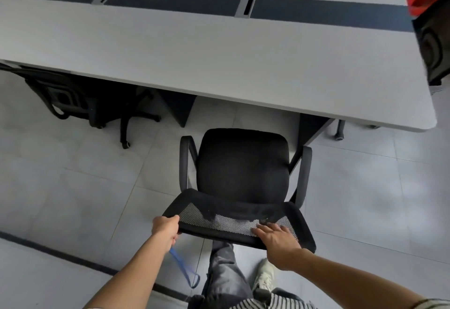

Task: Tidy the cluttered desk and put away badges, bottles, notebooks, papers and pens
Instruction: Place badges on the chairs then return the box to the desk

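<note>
The left hand (165,228) is curled tight round the left corner of a mesh backrest (219,211), thumb on top and fingers tucked under its edge, and a blue lanyard (183,269) hangs from that same fist, its loop dangling near the floor; whether a badge is on it I cannot tell. The right hand (277,238) lies flat on the right part of the backrest's top edge, fingers straight and spread, gripping nothing. The backrest belongs to a black office chair (241,165) that faces the desk (194,60), its seat just short of the desk's front edge. The person's pale shoe (264,277) stands on the tiled floor (73,187) behind the chair. To the left, a second chair (80,99) is pushed under the desk. Along the grey desktop's far side runs a dark strip with two cable slots (246,6).
</note>
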Available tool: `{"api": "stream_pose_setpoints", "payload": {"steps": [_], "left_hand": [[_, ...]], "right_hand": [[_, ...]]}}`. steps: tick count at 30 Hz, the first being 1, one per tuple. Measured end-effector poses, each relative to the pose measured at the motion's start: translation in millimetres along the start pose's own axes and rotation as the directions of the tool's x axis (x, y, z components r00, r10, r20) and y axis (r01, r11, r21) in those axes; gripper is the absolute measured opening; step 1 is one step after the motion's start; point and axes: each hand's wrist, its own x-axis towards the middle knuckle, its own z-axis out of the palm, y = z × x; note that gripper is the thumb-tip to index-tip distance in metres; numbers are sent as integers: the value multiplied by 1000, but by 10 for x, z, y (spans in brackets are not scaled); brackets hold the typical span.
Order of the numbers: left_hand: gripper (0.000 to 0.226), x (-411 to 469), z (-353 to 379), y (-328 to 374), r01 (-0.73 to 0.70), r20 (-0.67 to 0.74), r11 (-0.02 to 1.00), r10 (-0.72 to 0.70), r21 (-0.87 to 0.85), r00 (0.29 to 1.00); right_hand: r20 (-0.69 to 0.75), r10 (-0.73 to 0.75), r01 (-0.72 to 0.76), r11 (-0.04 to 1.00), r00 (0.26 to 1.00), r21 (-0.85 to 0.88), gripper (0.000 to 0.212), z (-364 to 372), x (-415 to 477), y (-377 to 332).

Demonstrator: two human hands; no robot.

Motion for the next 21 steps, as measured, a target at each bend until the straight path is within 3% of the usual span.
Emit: {"api": "stream_pose_setpoints", "payload": {"steps": [8, 21], "left_hand": [[17, 296, -29, 704, -61, 25, 998, 62, -8, 998], [14, 1094, -371, 2291, -143, 243, 988, 127, 50, 962]], "right_hand": [[-59, 48, -46, 998, 997, 38, 72, -532, 448, 65], [-91, 278, -266, 956, 956, 122, 72, -1707, 1552, 0]]}}
